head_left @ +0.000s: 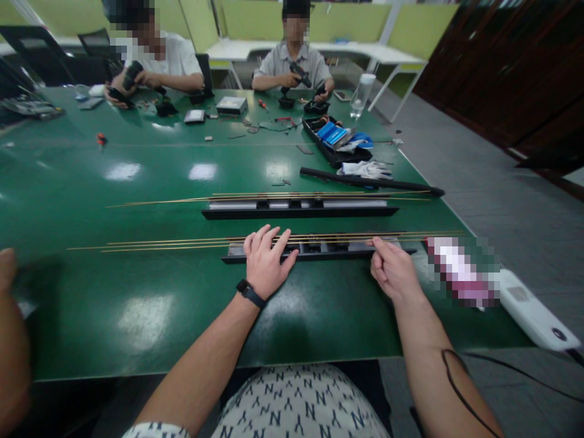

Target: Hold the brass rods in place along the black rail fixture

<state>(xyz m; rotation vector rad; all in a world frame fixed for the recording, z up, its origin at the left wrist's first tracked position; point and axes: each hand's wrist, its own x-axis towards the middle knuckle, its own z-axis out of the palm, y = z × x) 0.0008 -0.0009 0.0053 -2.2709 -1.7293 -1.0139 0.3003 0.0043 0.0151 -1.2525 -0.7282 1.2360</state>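
A long black rail with a grey inside (356,255) lies crosswise on the table in front of me. Several thin brass rods (173,244) run along it and reach well past its left end. My left hand (267,258) rests over the rail's left half, fingers spread across the rods. My right hand (392,267) is closed at the rail's right end, thumb and forefinger pinching one thin brass rod. Dark blocks (338,243) sit inside the rail between my hands. Farther off lies a second, similar rail (301,212) with brass rods along it.
Behind the rails lie a black tube (369,180), white gloves (365,170) and a black tray (335,159) of parts. A white power strip (533,310) stands at the right edge. Two people across the green table (137,328) hold power drills. Another person's arm (11,340) shows at left.
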